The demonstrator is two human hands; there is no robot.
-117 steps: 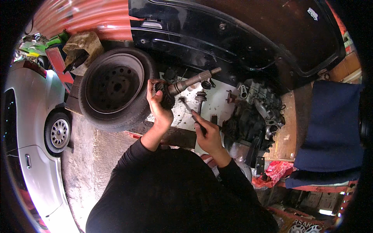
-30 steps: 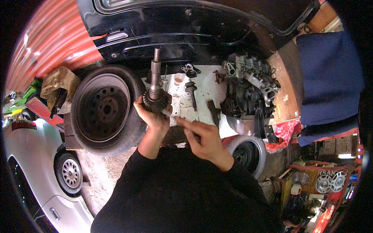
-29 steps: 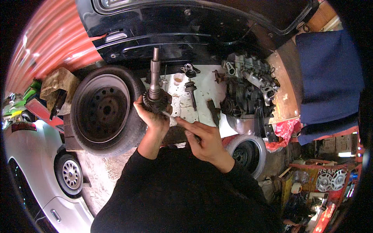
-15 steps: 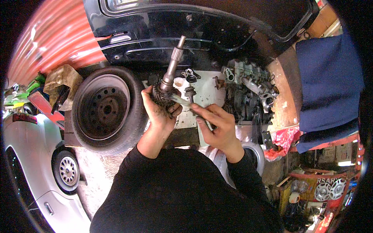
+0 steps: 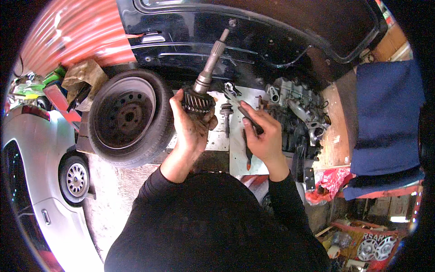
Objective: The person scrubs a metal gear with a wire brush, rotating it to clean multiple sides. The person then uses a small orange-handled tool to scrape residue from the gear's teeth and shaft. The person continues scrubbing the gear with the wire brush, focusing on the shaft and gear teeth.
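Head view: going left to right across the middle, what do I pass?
Silver car → black tyre on dark steel rim → left hand gripping greasy geared metal shaft → right hand holding a slim tool → grey engine block → blue cloth.

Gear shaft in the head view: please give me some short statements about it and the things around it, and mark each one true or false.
1. The left hand grips the gear shaft at its toothed end. True.
2. The shaft lies flat on the white sheet. False: it is held up, its thin end toward the dark car body.
3. The right hand holds a slim tool. True.
4. The black wheel is right of both hands. False: it is on their left.
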